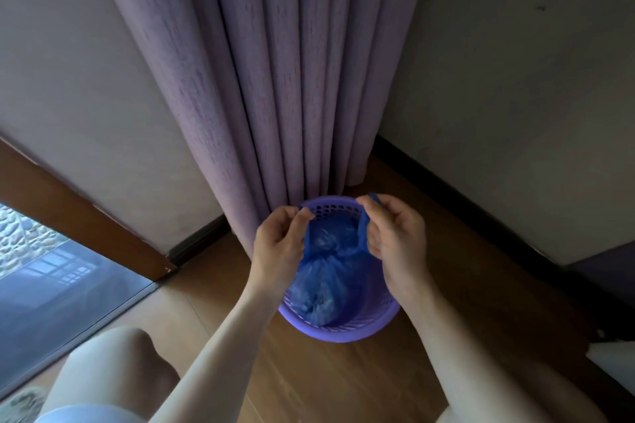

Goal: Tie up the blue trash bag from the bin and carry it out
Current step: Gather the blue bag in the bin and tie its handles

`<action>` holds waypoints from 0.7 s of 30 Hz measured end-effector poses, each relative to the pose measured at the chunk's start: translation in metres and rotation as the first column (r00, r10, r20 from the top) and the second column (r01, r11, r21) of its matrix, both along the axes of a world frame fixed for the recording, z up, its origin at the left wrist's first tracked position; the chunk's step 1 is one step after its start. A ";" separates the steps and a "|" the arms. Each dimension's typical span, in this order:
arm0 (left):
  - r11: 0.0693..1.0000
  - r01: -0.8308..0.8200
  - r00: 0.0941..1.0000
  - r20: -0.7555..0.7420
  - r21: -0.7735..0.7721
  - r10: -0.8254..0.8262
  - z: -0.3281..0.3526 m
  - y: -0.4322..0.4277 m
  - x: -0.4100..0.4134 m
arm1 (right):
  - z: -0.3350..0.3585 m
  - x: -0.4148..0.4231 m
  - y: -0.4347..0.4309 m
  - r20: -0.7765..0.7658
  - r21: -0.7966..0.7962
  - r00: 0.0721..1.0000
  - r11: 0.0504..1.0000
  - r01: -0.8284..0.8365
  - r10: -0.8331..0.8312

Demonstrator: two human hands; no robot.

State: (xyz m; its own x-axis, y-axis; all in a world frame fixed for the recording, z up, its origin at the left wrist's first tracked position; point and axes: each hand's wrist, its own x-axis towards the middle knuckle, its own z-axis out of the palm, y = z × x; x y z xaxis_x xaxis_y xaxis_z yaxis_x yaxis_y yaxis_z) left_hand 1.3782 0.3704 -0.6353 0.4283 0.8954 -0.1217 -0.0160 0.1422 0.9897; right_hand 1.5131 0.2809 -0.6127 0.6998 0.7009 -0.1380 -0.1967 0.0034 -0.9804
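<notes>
A round purple plastic bin [347,331] with a perforated wall stands on the wooden floor in front of the curtain. Inside it sits the blue trash bag [326,282], bunched and crinkled, with its top drawn into two strips. My left hand [280,242] is over the bin's left rim, fingers pinched on the left strip of the bag. My right hand [391,230] is over the right rim, shut on the right strip, whose blue end sticks out above my fingers. The bag's body rests in the bin.
A lilac curtain [275,79] hangs to the floor just behind the bin, in a corner of grey walls. A glass door with a brown frame [79,216] is at left. My bare knee [117,364] is at lower left. A white object [615,364] lies at right.
</notes>
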 end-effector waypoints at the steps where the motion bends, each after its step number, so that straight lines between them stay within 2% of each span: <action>1: 1.000 0.007 1.000 0.007 0.010 -0.007 0.001 -0.001 0.002 | 0.000 -0.003 0.001 0.017 -0.011 0.999 1.000 0.029 -0.029; 7: 0.999 0.011 1.000 0.001 0.041 -0.011 0.024 0.002 0.018 | 0.016 -0.004 0.007 0.227 -0.031 0.967 0.992 0.122 -0.112; 9: 0.999 -0.003 1.000 -0.013 0.044 0.003 0.051 -0.001 0.022 | 0.040 -0.006 0.008 0.240 -0.045 0.964 0.990 0.132 -0.118; 14: 1.000 0.022 0.998 -0.054 0.020 -0.021 0.157 -0.018 0.020 | 0.148 -0.021 0.000 0.251 -0.074 0.955 0.981 0.182 -0.158; 21: 0.997 0.041 0.996 -0.087 0.065 -0.035 0.355 -0.030 0.006 | 0.336 -0.037 -0.018 0.271 -0.115 0.941 0.963 0.242 -0.204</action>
